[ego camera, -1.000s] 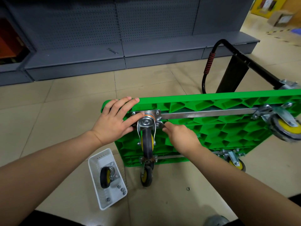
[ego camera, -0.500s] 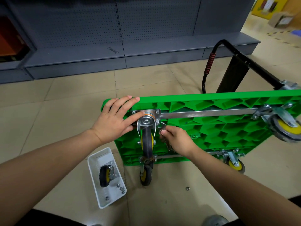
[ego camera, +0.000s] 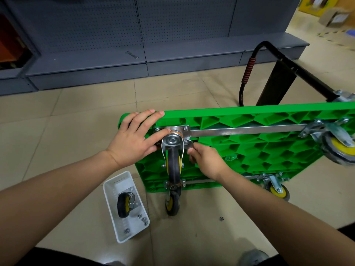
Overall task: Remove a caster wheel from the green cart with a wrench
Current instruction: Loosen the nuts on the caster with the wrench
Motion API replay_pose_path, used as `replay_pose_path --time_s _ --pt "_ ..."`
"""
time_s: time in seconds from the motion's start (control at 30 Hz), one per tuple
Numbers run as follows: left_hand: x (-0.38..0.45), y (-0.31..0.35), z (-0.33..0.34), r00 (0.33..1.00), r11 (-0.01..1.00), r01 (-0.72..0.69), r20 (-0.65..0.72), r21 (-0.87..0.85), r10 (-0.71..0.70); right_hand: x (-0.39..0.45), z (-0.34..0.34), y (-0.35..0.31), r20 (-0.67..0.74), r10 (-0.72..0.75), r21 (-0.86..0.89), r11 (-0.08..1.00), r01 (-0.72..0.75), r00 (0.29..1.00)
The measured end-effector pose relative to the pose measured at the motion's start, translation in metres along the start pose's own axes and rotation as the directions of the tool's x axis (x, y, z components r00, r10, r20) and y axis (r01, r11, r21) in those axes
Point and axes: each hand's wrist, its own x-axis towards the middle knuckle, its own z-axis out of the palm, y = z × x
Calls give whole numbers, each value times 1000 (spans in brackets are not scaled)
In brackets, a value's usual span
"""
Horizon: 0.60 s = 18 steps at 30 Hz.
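Tiled floor [ego camera: 86, 120]; wrench [ego camera: 189, 145] in right hand [ego camera: 208, 162] grip

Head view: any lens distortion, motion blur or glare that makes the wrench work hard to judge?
Head view: wide-angle bowing curves the shelf base and floor tile lines; the caster at right is smeared near the frame edge; lighting is soft and even, with only faint sheen on the tiles; the right hand covers most of the wrench, so its seating cannot be told.
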Motion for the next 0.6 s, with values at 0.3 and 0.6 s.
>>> replay_pose_path --time_s 0.3,0.6 --pt "1 0 -2 1000 1000 -2 -9 -5 2 -6 -30 -21 -60 -203 -684 721 107 977" --pt "1 0 0 1000 1000 4 -13 -12 -4 -7 -23 9 15 7 -71 997 -6 1000"
